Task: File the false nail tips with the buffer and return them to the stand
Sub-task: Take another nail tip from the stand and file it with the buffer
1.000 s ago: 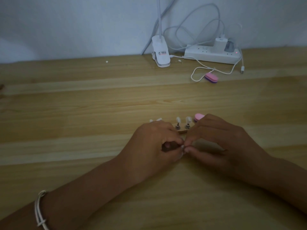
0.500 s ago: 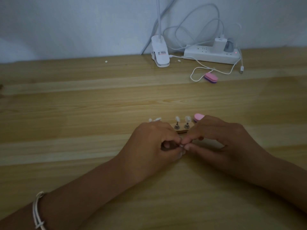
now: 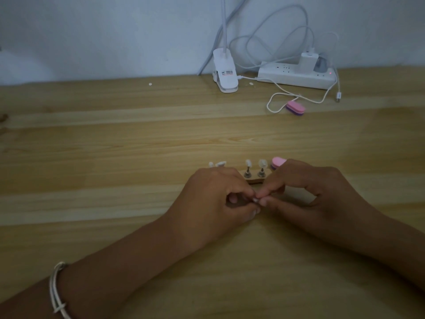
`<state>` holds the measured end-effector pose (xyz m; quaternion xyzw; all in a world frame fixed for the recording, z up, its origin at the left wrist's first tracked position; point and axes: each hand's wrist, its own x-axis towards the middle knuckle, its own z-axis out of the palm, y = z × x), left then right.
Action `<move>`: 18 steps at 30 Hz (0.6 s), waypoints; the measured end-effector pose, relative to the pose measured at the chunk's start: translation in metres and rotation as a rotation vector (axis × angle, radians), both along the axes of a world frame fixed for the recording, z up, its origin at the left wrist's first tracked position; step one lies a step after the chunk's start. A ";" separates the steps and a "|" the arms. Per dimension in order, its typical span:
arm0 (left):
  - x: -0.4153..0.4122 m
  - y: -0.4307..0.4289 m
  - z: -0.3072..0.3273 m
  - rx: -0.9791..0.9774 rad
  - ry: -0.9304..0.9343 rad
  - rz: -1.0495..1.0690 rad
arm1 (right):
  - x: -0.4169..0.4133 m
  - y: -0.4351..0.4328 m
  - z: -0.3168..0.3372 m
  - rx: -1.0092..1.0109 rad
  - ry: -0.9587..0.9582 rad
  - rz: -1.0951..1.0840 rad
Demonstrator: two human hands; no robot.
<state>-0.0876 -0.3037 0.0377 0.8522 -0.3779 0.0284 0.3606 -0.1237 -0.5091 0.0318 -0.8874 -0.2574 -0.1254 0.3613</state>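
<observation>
Nail tip pinched by left hand, right hand, stand just behind

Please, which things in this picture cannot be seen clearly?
Head view, dim light:
- The small item pinched between left hand and right hand: covered by the fingertips.
- Stand: its left part hidden behind the left hand.
- Pink buffer: mostly behind the right hand.
- Lamp: cut off by the top edge.
</observation>
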 end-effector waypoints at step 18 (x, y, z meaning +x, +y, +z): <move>0.000 -0.002 -0.004 0.004 -0.053 0.020 | 0.001 0.005 0.009 -0.054 0.011 0.014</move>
